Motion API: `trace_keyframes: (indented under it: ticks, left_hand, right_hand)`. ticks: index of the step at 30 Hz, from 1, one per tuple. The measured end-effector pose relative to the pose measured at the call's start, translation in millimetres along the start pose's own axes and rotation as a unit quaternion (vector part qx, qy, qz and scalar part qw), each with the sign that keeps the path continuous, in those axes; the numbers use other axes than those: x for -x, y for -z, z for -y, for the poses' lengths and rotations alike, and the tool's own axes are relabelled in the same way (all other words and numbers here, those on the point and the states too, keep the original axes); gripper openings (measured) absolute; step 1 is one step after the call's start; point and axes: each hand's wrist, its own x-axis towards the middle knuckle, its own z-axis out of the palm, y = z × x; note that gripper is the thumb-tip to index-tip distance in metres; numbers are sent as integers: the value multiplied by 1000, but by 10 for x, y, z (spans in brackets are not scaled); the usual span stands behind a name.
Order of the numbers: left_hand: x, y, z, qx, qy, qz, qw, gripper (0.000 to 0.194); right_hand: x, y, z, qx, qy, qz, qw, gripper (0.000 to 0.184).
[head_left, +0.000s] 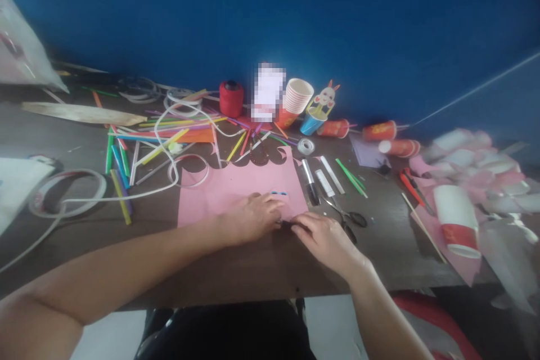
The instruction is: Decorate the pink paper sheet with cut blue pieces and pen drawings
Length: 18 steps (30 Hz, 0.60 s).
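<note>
One scalloped pink paper sheet (236, 180) lies on the table (236, 278) beneath our left hand (252, 218), its fingers close together; we cannot tell whether our right hand (331, 238) pinches. Uneven pressure could crease it.

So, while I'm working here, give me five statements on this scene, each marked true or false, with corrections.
1. The left hand is over the scalloped pink sheet. True.
2. The scissors lie left of the pink sheet. False: the scissors lie to its right, near the right hand.
3. The red spool stands left of the stacked paper cups. True.
4. The right hand is gripping the marker. False: the marker lies on the table, beyond that hand.
5. The rabbit figure lies flat on the pink sheet. False: the rabbit figure is upright at the blue cup.
</note>
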Motion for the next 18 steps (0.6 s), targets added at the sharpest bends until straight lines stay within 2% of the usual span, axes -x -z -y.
trace_keyframes:
  ticks: [4, 8, 13, 18]
  left_hand:
    - [11, 36, 0, -7, -25, 8, 1000, 25]
    - [15, 66, -24, -21, -34, 32, 999, 23]
    - [17, 64, -49, -27, -37, 27, 999, 23]
    - [15, 61, -57, -30, -38, 41, 998, 22]
  right_hand:
    - [-157, 10, -83, -16, -2, -47, 999, 21]
    - [-417, -86, -176, -52, -10, -104, 993, 18]
    - [-653, -185, -211, -48, -21, -101, 994, 19]
    - [-704, -231, -222, -37, -25, -88, 995, 18]
